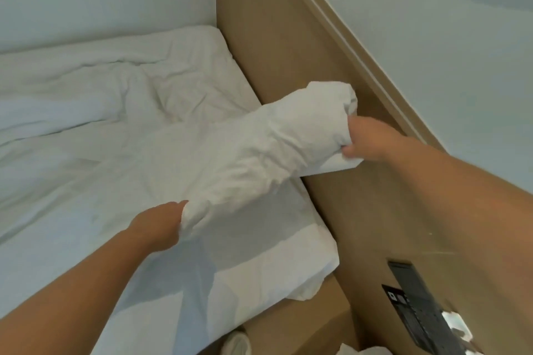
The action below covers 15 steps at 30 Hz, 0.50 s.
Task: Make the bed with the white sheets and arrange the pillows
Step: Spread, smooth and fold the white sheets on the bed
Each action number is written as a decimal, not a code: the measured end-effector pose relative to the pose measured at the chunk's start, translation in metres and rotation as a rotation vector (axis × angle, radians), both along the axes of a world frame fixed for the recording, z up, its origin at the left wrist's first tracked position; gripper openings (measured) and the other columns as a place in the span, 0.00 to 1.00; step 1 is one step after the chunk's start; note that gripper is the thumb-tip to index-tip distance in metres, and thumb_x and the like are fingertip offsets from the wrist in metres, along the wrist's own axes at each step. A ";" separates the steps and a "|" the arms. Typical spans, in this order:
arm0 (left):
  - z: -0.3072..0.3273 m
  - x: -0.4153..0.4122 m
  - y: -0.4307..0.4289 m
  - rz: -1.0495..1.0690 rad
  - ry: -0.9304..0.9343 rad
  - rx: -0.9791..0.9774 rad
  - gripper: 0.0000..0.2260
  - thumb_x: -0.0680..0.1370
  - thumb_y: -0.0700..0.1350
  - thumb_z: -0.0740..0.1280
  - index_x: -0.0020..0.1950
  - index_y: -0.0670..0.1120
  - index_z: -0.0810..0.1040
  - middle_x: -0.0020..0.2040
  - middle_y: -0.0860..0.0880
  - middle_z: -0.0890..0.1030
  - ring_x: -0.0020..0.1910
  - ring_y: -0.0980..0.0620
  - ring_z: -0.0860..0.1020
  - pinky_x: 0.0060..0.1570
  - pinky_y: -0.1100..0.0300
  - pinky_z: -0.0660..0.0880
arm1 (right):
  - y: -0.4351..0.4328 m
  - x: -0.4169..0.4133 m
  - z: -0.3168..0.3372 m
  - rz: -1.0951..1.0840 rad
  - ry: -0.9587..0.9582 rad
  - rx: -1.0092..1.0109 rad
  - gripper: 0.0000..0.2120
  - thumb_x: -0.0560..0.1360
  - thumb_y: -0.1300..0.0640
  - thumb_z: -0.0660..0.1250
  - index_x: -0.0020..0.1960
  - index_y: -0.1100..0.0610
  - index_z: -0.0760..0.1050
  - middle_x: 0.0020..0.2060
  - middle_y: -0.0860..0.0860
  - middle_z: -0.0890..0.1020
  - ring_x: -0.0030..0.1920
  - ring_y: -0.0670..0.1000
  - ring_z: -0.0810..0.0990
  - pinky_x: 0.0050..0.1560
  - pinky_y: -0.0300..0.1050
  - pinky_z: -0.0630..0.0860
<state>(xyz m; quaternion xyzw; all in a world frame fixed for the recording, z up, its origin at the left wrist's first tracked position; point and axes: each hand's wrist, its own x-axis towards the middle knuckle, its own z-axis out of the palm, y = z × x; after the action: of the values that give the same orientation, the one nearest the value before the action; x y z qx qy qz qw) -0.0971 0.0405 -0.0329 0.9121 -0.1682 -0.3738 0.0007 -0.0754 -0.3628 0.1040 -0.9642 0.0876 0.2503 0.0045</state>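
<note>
A white pillow (268, 150) hangs lifted over the head end of the bed, held at both ends. My left hand (161, 225) pinches its lower left corner. My right hand (366, 140) grips its upper right end close to the tan headboard (288, 52). Below the pillow the white sheet (86, 158) lies crumpled and creased across the mattress. A folded white edge of bedding (288, 268) hangs over the mattress corner at the lower middle.
The tan wooden headboard panel runs diagonally along the bed's right side, with a pale wall (432, 37) above it. A black switch panel (415, 305) sits on the wood at lower right. A white shoe (236, 343) shows at the bottom edge.
</note>
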 end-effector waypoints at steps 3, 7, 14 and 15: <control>-0.032 -0.027 -0.007 -0.128 0.256 0.059 0.27 0.78 0.46 0.61 0.77 0.52 0.57 0.73 0.49 0.67 0.69 0.48 0.69 0.65 0.55 0.69 | -0.003 -0.025 -0.063 -0.150 0.309 -0.010 0.28 0.76 0.49 0.66 0.73 0.55 0.64 0.60 0.55 0.77 0.57 0.59 0.76 0.53 0.51 0.75; -0.062 -0.048 -0.008 -0.097 0.270 0.024 0.25 0.79 0.50 0.62 0.75 0.52 0.60 0.71 0.49 0.68 0.68 0.48 0.69 0.65 0.53 0.69 | 0.008 -0.052 -0.122 -0.331 0.362 -0.156 0.26 0.79 0.45 0.59 0.72 0.57 0.65 0.65 0.56 0.73 0.63 0.58 0.74 0.57 0.50 0.73; -0.083 -0.033 0.027 0.010 0.066 0.019 0.25 0.79 0.51 0.62 0.75 0.51 0.61 0.72 0.49 0.67 0.69 0.47 0.67 0.64 0.51 0.69 | 0.099 -0.051 -0.176 -0.035 0.272 -0.006 0.29 0.80 0.47 0.58 0.78 0.48 0.55 0.73 0.53 0.64 0.71 0.58 0.65 0.67 0.54 0.64; -0.088 -0.027 0.033 0.011 0.038 0.015 0.25 0.79 0.52 0.62 0.75 0.51 0.60 0.72 0.49 0.66 0.69 0.47 0.67 0.64 0.51 0.69 | 0.112 -0.046 -0.187 -0.014 0.262 0.024 0.29 0.80 0.47 0.58 0.79 0.48 0.54 0.74 0.52 0.62 0.72 0.57 0.63 0.68 0.54 0.63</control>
<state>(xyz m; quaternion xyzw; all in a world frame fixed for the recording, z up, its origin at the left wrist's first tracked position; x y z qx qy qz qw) -0.1244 0.0735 -0.1209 0.9056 -0.1606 -0.3925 -0.0008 -0.1215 -0.2510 -0.0827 -0.9224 0.0911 0.3752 0.0062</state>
